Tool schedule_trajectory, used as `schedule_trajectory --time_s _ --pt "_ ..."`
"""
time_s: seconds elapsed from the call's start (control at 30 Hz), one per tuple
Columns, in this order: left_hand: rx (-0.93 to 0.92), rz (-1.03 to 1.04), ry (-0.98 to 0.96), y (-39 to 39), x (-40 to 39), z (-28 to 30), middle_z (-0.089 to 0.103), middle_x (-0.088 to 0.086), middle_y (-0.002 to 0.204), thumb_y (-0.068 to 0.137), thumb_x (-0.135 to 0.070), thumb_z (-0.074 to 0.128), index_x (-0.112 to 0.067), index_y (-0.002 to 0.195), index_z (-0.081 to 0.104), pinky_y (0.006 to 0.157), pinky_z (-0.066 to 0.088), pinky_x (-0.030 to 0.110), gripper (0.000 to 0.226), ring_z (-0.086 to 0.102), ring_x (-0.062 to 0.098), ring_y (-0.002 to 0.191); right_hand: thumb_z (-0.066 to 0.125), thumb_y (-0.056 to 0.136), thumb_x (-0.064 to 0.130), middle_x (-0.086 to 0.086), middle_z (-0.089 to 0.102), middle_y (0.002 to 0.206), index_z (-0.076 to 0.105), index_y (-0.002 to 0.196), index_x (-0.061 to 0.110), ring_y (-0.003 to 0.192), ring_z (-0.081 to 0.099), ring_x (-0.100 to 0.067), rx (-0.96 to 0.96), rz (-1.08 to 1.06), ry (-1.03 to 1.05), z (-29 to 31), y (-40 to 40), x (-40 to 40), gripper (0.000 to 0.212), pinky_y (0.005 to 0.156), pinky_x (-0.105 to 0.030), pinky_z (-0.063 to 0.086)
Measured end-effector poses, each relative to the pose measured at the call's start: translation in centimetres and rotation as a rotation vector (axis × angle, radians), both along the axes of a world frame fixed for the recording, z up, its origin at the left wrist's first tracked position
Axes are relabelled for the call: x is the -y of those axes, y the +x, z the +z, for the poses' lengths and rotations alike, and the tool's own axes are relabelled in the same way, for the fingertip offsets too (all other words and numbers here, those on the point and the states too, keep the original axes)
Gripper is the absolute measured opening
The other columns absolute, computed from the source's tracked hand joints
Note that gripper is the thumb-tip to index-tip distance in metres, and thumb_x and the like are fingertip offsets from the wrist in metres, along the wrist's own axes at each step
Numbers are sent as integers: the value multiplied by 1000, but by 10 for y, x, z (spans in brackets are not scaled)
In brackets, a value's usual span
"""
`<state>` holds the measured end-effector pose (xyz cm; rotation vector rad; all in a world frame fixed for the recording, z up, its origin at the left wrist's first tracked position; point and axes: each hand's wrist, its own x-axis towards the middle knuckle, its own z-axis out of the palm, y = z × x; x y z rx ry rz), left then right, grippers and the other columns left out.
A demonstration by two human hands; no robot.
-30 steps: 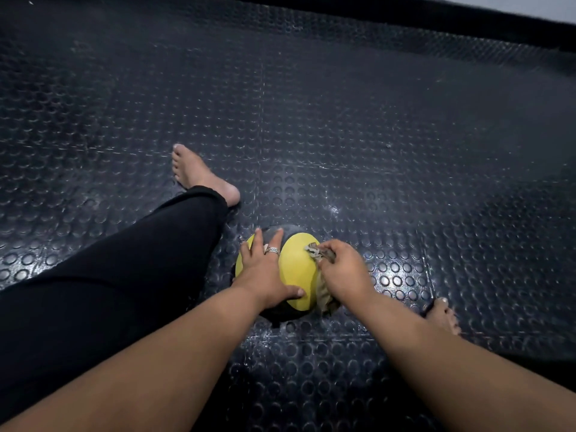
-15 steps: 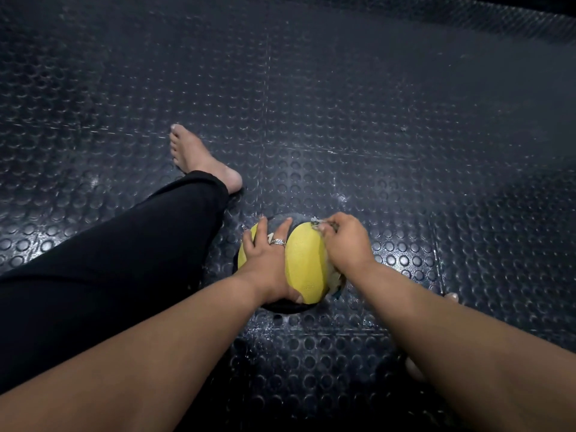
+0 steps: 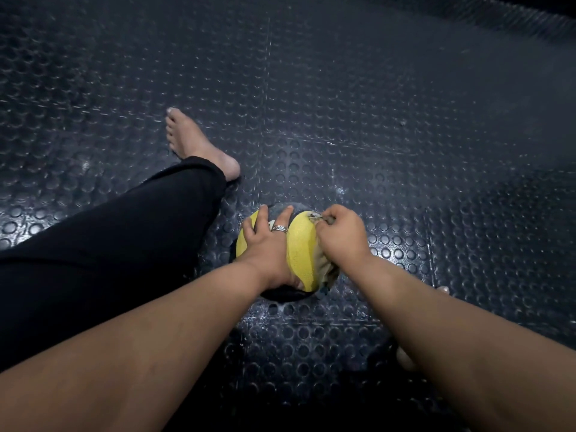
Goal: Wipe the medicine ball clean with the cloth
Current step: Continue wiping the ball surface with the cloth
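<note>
Both hands are on the ball (image 3: 300, 254). Her left hand (image 3: 268, 244) lies spread flat over its top, fingers straight, a ring (image 3: 279, 228) on one. Her right hand (image 3: 339, 236) is curled round the bunched cloth (image 3: 325, 269), pressing it to the ball's right side. Yellow and black, the ball sits on the studded floor (image 3: 405, 135) between her arms. Beyond the left hand lies a bare foot (image 3: 194, 141).
</note>
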<state>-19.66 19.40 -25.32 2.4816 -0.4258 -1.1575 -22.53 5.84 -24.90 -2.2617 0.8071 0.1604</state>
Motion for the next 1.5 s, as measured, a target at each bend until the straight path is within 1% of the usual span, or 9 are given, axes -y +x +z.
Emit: schedule_trajectory --time_s 0.2,0.4,0.63,0.77,0.87,1.03,1.27,1.4,1.5 --pt "-14 7 -15 5 -3 -1 -25 4 158 57 -37 92 -40 151 -16 118 18 52 143 -22 40 145 58 85 4 3 42 91 63 90 4 80 43 -9 231 415 -127 5 -36 -24 7 73 -12 31" --pt "-22 -28 9 2 -2 -1 -32 1 157 60 -40 92 -40 149 -22 116 20 57 144 -25 40 144 53 89 11 -4 58 100 63 98 9 80 53 -16 10 -1 -97 -5 3 -2 14 68 -18 35" --pt "-37 1 -14 6 -7 -3 -30 0 157 58 -38 93 -43 150 -17 116 23 54 144 -24 38 144 57 89 9 4 45 94 64 93 7 81 48 -9 145 268 -97 8 -29 -24 8 71 -11 33" --pt "-32 -11 -4 2 -4 -1 -32 -1 156 57 -40 93 -43 150 -18 111 27 64 144 -25 38 144 57 88 10 -2 58 96 65 96 12 78 52 -12 11 56 -90 -2 -9 0 12 64 -16 36" --pt "-37 -21 -3 1 -5 -2 -32 0 156 58 -39 92 -41 150 -18 113 24 63 144 -25 38 144 54 90 10 -5 63 87 65 96 10 63 53 -11 -38 -47 -57 -2 -7 5 12 49 -14 36" --pt "-33 5 -8 6 -8 -4 -29 0 157 57 -36 93 -42 151 -14 116 23 57 142 -22 38 145 54 92 9 2 44 99 63 104 4 89 45 -7 143 138 -92 3 -51 -32 15 76 -7 30" --pt "-24 0 26 -3 4 -2 -32 0 155 58 -39 92 -44 149 -18 109 30 63 143 -24 38 144 56 91 14 -2 63 100 63 103 12 90 59 -17 65 -117 -30 -6 -23 -3 14 79 -24 45" --pt "-22 12 9 -1 -1 -4 -32 -2 155 57 -39 93 -45 149 -16 110 31 62 143 -24 36 144 55 92 13 -2 52 97 65 105 5 85 49 -14 110 201 -169 5 -30 -13 18 74 -17 33" --pt "-29 2 18 -2 0 -1 -32 -2 155 57 -39 93 -45 149 -16 110 30 63 142 -24 37 144 55 92 12 -4 53 98 66 104 6 89 52 -19 8 278 -214 6 -6 4 18 75 -21 35"
